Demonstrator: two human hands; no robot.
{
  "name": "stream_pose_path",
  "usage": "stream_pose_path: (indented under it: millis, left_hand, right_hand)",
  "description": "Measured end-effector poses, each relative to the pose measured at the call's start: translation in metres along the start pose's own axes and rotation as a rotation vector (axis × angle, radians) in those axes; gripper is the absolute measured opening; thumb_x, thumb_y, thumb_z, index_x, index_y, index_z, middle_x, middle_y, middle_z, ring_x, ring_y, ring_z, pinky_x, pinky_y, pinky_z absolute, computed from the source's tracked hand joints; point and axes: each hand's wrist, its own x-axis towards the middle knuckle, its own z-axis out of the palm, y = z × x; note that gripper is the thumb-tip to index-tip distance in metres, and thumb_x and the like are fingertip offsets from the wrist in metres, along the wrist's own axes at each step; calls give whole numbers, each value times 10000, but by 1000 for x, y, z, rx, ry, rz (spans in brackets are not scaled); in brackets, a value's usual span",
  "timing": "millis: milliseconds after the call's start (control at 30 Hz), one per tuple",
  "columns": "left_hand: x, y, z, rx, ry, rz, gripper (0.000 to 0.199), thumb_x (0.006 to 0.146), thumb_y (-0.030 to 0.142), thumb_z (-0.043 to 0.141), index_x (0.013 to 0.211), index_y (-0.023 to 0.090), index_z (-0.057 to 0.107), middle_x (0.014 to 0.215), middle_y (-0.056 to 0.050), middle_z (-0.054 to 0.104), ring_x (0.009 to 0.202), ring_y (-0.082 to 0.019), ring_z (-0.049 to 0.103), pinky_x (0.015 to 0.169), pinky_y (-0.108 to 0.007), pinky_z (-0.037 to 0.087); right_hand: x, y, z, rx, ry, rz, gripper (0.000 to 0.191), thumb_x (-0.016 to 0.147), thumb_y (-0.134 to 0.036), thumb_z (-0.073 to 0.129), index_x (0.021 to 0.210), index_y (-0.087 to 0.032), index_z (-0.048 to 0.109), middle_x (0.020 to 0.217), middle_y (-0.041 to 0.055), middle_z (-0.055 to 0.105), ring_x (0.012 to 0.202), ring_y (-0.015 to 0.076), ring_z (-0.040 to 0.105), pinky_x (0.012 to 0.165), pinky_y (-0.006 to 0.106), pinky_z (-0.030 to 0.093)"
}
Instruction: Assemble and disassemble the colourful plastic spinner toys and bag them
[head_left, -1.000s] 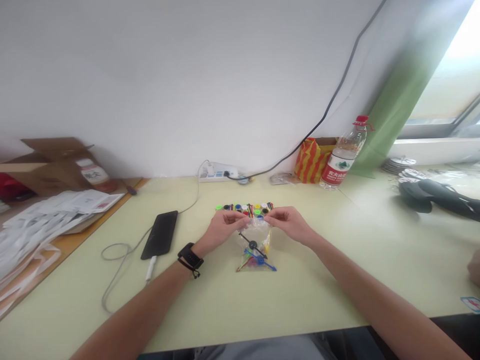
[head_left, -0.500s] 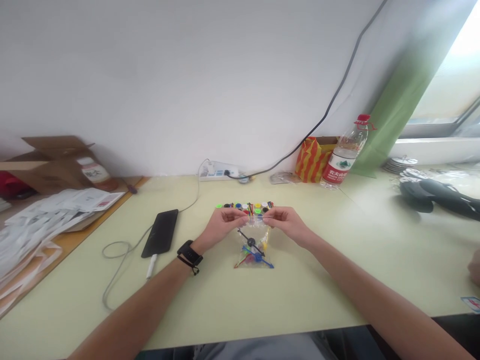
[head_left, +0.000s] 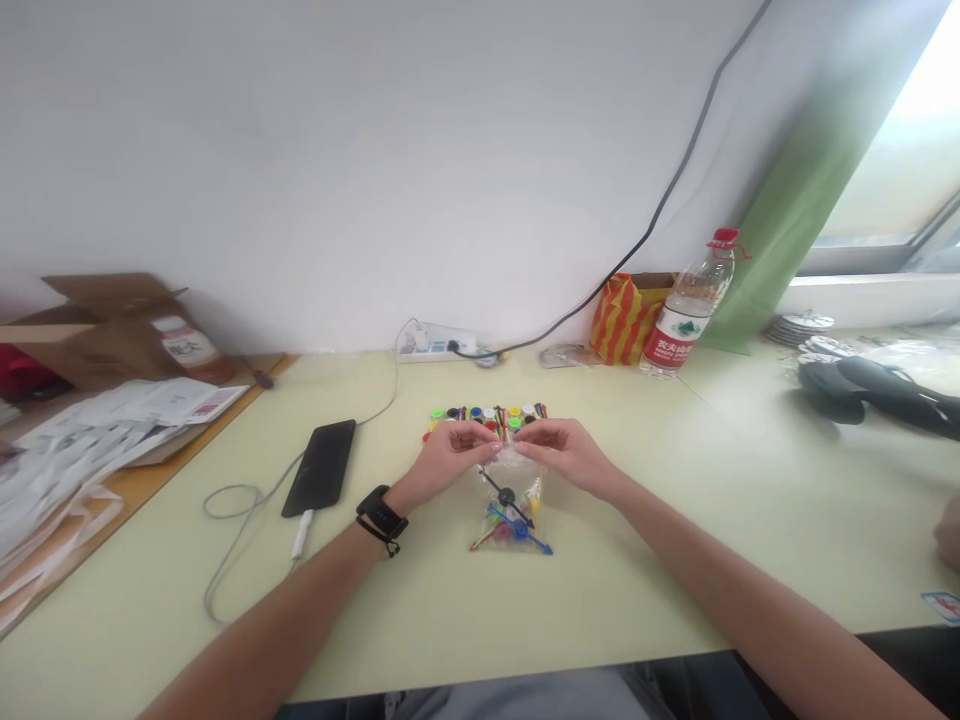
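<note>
Between my hands is a clear plastic bag (head_left: 513, 505), its top edge pinched by both. Inside it lie a black arrow spinner (head_left: 506, 496), a blue arrow spinner (head_left: 520, 530) and other coloured pieces that I cannot make out singly. My left hand (head_left: 452, 453), with a black watch on the wrist, closes thumb and fingers on the bag's left top corner area. My right hand (head_left: 568, 452) pinches the top edge from the right. Just beyond my fingers, rows of coloured round pieces and small arrows (head_left: 489, 414) lie on the table, partly hidden by my hands.
A black phone (head_left: 321, 467) with a charging cable lies at the left. White packets (head_left: 112, 450) and a cardboard box (head_left: 112, 325) are further left. A power strip (head_left: 437, 344), striped bag (head_left: 626, 320) and water bottle (head_left: 686, 315) stand along the wall. A dark device (head_left: 874, 390) lies right.
Both hands have come slightly nearer to me with the bag, and their fingertips are closer together. More of the coloured pieces behind them shows now.
</note>
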Motion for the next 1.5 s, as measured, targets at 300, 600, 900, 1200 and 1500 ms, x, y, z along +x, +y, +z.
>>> stream_pose_path:
  millis: [300, 600, 900, 1200, 1500]
  left_hand:
    - [-1, 3, 1, 65, -102, -22, 285, 885, 428, 773, 913, 146, 805, 871, -80, 787, 786, -171, 715, 722, -247, 559]
    - [5, 1, -16, 114, -62, -43, 311, 898, 446, 758, 967, 149, 819, 838, -90, 800, 763, -180, 733, 732, -263, 577]
    - [2, 1, -13, 87, -15, -25, 259, 812, 392, 847, 944, 170, 822, 928, -89, 808, 814, -191, 732, 729, -264, 565]
    - [4, 2, -13, -53, 79, -51, 236, 769, 326, 882, 956, 184, 850, 884, -86, 812, 786, -178, 722, 762, -274, 572]
    - [4, -2, -15, -68, 94, -39, 196, 797, 328, 848, 926, 180, 855, 931, -109, 816, 854, -206, 727, 765, -283, 557]
  right_hand:
    - [-2, -1, 6, -60, -28, -30, 317, 847, -498, 760, 836, -184, 793, 843, 58, 763, 800, 209, 667, 777, 327, 540]
    - [5, 6, -15, -26, -36, 67, 372, 753, -534, 838, 772, -168, 770, 749, 39, 725, 687, 168, 611, 667, 309, 492]
    - [4, 9, -11, 77, 2, 62, 338, 711, -470, 889, 859, -181, 795, 794, 35, 734, 737, 176, 636, 707, 322, 504]
    - [5, 15, -6, 238, 112, 117, 237, 684, -353, 892, 874, -217, 853, 781, 38, 748, 738, 166, 597, 734, 338, 482]
    - [5, 15, -6, 265, 65, 34, 142, 768, -319, 796, 864, -238, 862, 867, 53, 749, 850, 187, 601, 769, 326, 473]
